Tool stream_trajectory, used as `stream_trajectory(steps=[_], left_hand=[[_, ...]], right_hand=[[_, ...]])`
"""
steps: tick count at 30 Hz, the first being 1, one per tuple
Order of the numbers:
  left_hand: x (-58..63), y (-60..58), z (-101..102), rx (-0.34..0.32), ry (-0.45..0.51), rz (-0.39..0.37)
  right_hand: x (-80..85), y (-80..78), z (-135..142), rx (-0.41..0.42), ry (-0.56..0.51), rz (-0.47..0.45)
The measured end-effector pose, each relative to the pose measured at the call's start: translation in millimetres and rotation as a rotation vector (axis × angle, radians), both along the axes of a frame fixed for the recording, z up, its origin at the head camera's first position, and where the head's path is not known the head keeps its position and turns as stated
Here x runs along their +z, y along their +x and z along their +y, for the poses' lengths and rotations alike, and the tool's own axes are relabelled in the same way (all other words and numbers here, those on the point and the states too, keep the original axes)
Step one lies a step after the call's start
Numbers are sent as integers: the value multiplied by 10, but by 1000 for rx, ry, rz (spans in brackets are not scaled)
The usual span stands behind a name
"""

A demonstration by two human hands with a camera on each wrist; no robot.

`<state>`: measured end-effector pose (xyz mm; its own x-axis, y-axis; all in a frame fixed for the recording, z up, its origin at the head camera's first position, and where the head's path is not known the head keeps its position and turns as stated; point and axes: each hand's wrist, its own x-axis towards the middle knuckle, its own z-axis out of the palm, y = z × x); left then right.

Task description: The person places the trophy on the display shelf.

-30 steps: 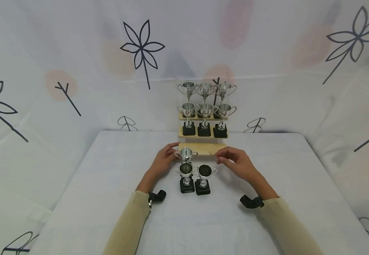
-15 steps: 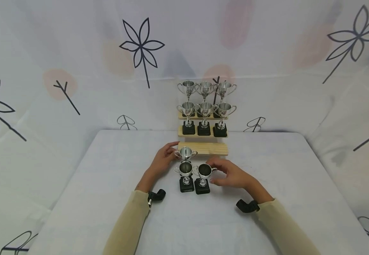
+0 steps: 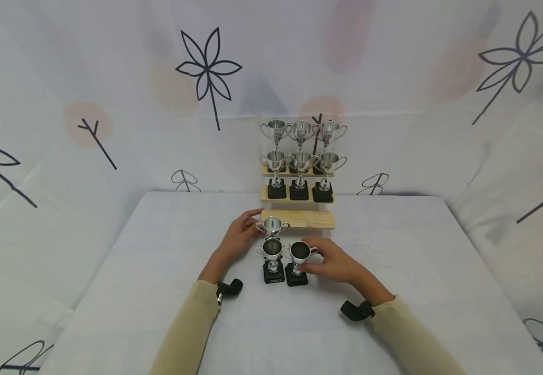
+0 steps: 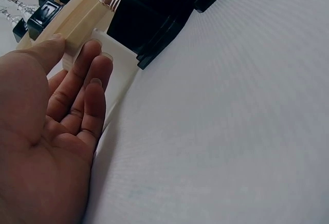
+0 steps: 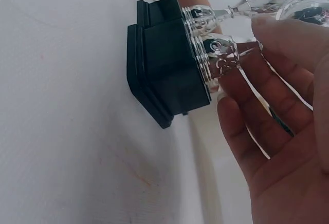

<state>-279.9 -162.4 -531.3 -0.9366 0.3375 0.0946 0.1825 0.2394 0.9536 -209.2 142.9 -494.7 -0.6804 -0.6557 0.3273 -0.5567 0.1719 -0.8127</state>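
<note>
In the head view, three small silver trophies with black bases stand on the table in front of a wooden tiered rack. My right hand (image 3: 334,263) has its thumb and fingers around the stem of the front right trophy (image 3: 297,276), whose black base (image 5: 169,64) still looks set on the cloth in the right wrist view. Beside it are the front left trophy (image 3: 273,273) and one behind that (image 3: 272,226). My left hand (image 3: 236,239) pinches the left end of the rack's lowest wooden step (image 3: 306,220); the thumb lies on the wood (image 4: 85,21) in the left wrist view.
Two rows of trophies, upper (image 3: 301,131) and lower (image 3: 300,161), fill the higher steps of the rack at the table's back edge. A white cloth (image 3: 168,250) covers the table. Behind hangs a patterned sheet (image 3: 126,62).
My right hand has left the right end of the lowest step, come down and inward, and taken hold of the front right trophy. My left hand stays at the step's left end.
</note>
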Motion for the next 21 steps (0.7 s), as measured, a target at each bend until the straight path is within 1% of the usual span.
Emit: stream_trajectory(steps=[8,14,21], left_hand=[[-1,7,-3,-1,14,-10],[0,0,-4,-9,16,5],[-5,-9,-9,-7,12,-2]], right_hand=[[0,11,-23,-7,9,-4],[16,6,-11,-19,25,3],[18,-10,15,-11,12,16]])
